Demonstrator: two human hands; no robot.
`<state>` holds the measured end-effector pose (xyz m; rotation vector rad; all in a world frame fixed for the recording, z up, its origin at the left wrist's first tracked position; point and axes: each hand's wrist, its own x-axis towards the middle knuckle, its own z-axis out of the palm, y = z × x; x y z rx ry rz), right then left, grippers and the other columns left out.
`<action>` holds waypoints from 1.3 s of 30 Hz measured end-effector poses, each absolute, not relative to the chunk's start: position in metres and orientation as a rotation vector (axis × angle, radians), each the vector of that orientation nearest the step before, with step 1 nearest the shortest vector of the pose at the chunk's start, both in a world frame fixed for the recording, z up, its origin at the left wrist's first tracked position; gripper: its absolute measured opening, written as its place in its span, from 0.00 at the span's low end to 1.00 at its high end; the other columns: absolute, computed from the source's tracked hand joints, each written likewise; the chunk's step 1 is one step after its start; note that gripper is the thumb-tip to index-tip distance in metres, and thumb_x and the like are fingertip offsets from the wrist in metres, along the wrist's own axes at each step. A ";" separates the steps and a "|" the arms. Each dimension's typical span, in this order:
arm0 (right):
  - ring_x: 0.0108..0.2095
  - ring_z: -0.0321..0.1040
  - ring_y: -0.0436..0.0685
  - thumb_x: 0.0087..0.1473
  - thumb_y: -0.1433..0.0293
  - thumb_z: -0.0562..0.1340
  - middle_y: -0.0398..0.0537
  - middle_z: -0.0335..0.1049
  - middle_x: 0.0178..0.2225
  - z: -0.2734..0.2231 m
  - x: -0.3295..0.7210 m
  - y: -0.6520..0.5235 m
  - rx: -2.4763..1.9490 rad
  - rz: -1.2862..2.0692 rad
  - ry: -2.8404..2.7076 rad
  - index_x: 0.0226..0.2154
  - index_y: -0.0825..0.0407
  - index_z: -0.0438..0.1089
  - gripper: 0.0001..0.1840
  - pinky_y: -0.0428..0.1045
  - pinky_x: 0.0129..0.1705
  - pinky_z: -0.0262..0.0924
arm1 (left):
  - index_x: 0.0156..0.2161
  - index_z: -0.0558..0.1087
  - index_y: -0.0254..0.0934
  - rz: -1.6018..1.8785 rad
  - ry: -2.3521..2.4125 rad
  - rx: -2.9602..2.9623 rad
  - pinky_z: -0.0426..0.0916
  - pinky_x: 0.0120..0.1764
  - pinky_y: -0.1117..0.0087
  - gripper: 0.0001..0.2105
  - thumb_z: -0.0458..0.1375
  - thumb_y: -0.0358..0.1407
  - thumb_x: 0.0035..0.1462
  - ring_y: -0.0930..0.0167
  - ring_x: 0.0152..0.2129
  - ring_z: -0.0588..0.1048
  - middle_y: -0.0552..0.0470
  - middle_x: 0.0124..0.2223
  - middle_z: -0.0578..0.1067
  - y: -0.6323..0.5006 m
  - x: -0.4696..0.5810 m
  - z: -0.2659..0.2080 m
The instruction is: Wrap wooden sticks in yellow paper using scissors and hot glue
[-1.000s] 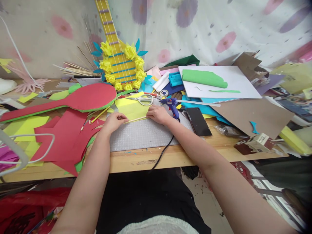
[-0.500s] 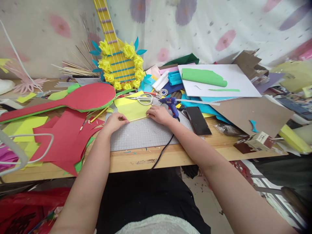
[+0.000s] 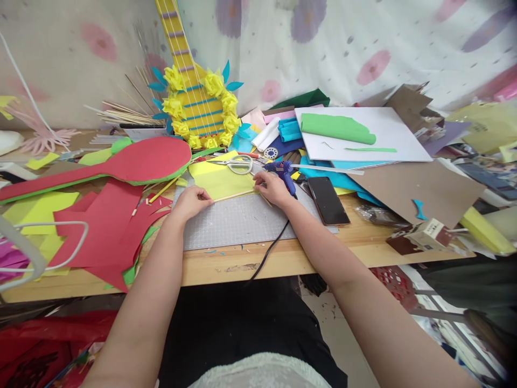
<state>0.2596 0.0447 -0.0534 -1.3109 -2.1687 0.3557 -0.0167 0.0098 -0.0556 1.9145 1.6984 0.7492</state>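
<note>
A thin pale stick (image 3: 234, 196) lies along the near edge of a sheet of yellow crepe paper (image 3: 226, 180). My left hand (image 3: 193, 203) is closed, its thumb and fingertips pinching the stick's left end. At the right end, my right hand (image 3: 271, 188) is closed with its fingertips on the stick. A narrow strip-like piece shows under that hand; what it is, I cannot make out. Both hands rest over a grey cutting mat (image 3: 226, 229). White-handled scissors (image 3: 241, 164) lie on the paper, and a blue glue gun (image 3: 286, 173) sits just beyond my right hand.
A black phone (image 3: 328, 200) lies right of the mat. To the left are a red guitar-shaped piece (image 3: 149, 159) and red paper (image 3: 100, 229). A yellow flower-trimmed guitar (image 3: 202, 110) stands at the back. A black cord (image 3: 270, 250) crosses the table's front edge.
My right hand has slid a little to the right along the stick, baring more of it between my hands. My left hand has stayed at the left end.
</note>
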 end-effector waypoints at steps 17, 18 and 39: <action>0.35 0.62 0.55 0.49 0.74 0.52 0.49 0.69 0.34 -0.055 0.263 0.045 -1.277 0.324 -2.081 0.35 0.53 0.65 0.11 0.49 0.37 0.56 | 0.26 0.74 0.38 0.883 1.788 1.964 0.61 0.30 0.70 0.07 0.58 0.39 0.46 0.71 0.25 0.67 0.51 0.28 0.72 0.004 -0.009 -0.036; 0.35 0.62 0.55 0.48 0.75 0.51 0.49 0.68 0.34 -0.054 0.263 0.044 -1.270 0.315 -2.088 0.35 0.53 0.65 0.11 0.49 0.37 0.56 | 0.28 0.74 0.38 0.936 1.814 1.953 0.61 0.31 0.70 0.07 0.56 0.38 0.47 0.71 0.25 0.67 0.51 0.29 0.72 0.004 -0.008 -0.035; 0.43 0.59 0.61 0.50 0.81 0.48 0.57 0.63 0.41 -0.038 0.254 0.028 -1.668 0.019 -2.240 0.38 0.55 0.65 0.16 0.53 0.41 0.56 | 0.45 0.73 0.38 0.832 1.674 2.232 0.60 0.52 0.68 0.14 0.49 0.33 0.56 0.71 0.49 0.68 0.50 0.51 0.72 0.005 0.017 -0.048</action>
